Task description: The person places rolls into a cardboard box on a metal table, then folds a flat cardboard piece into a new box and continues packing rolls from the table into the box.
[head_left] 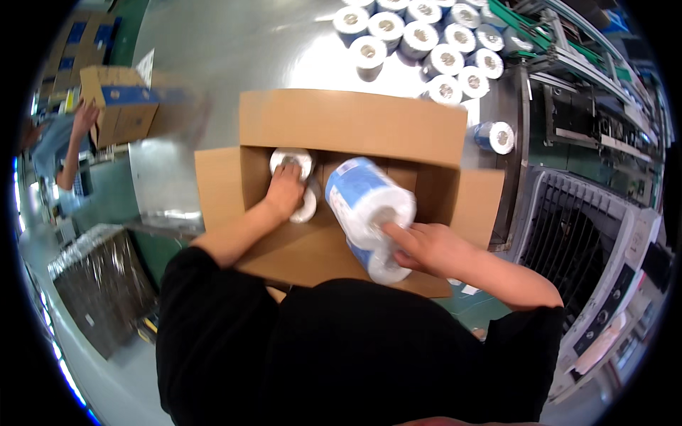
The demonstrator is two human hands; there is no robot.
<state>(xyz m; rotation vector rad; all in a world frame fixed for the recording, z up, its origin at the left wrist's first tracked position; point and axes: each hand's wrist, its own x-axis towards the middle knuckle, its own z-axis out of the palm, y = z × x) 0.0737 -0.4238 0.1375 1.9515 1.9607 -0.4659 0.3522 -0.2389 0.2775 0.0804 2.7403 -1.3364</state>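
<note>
An open cardboard box (pixel 348 119) stands in front of me with its flaps folded out. In its left end are two white paper rolls (pixel 306 206), and my left hand (pixel 285 192) grips them with its fingers pressed into their cores. Over the box's right half, my right hand (pixel 435 248) holds a tilted pair of paper rolls (pixel 366 192) in clear wrap with blue printed sides. Its fingertips are hooked in at the cores, partly hidden. The held pair is slightly blurred.
Several wrapped rolls (pixel 419 39) stand upright on the metal table (pixel 213 42); one roll (pixel 494 137) lies apart at the right. A machine frame (pixel 568 92) and a grey slatted crate (pixel 568 227) flank the right. Far left, a person (pixel 64 149) handles another carton (pixel 128 113).
</note>
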